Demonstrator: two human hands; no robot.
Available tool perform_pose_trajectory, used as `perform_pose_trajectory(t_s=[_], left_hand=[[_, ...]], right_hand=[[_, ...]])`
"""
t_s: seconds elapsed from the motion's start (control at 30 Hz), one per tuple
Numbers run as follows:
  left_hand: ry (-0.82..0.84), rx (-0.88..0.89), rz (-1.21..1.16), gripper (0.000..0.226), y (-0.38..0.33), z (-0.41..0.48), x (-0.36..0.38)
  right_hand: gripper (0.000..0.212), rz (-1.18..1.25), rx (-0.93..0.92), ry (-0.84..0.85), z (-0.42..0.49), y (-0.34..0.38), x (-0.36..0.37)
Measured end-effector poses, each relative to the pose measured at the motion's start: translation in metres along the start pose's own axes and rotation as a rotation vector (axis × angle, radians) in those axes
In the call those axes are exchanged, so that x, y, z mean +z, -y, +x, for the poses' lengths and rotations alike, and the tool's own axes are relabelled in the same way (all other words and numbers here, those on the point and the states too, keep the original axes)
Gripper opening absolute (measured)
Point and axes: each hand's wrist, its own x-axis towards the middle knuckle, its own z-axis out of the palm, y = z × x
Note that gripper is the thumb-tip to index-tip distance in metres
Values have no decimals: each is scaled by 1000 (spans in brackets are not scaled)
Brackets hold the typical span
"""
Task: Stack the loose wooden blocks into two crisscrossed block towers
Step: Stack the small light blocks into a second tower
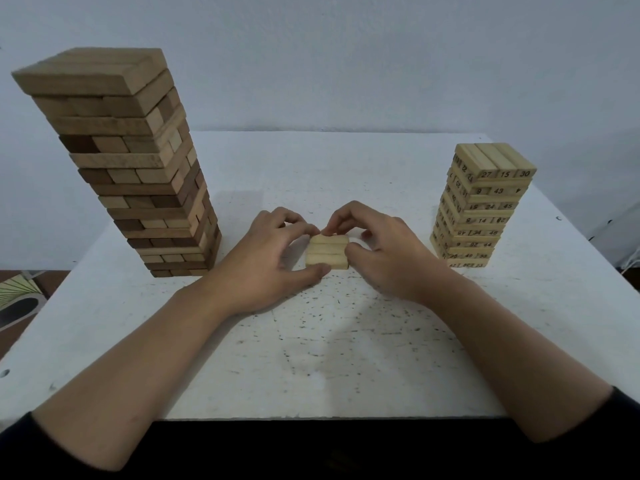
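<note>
Three pale wooden blocks (327,251) lie side by side in a flat row at the middle of the white table (311,358). My left hand (270,261) curls round the row's left end, thumb at its front corner and fingertips at its back. My right hand (384,251) pinches the right end, fingertips on the back block. A tall crisscrossed tower of darker brown blocks (138,168) stands at the left. A shorter crisscrossed tower of pale numbered blocks (481,209) stands at the right.
A plain pale wall rises behind the table. At the far left, below the table edge, lies a patterned mat (17,296) on the floor. The table's front edge runs just above my dark sleeves.
</note>
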Motion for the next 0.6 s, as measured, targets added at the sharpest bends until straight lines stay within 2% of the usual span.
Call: perform_pose_trajectory(t_s=[0.1, 0.2, 0.3, 0.37, 0.47, 0.6], left_hand=[[-38, -14, 18, 55, 1, 0, 3], [-65, -34, 76, 66, 0, -3, 4], [-22, -75, 201, 83, -4, -6, 3], [33, -94, 336, 86, -7, -7, 3], [89, -111, 488, 84, -11, -8, 6], [126, -139, 563, 88, -13, -9, 11]], right_hand=[[29, -29, 8, -5, 0, -2, 3], [43, -236, 58, 23, -2, -6, 4], [64, -440, 98, 194, -5, -7, 2], [73, -545, 109, 288, -6, -7, 4], [75, -649, 97, 339, -7, -7, 5], [74, -719, 83, 352, -8, -6, 6]])
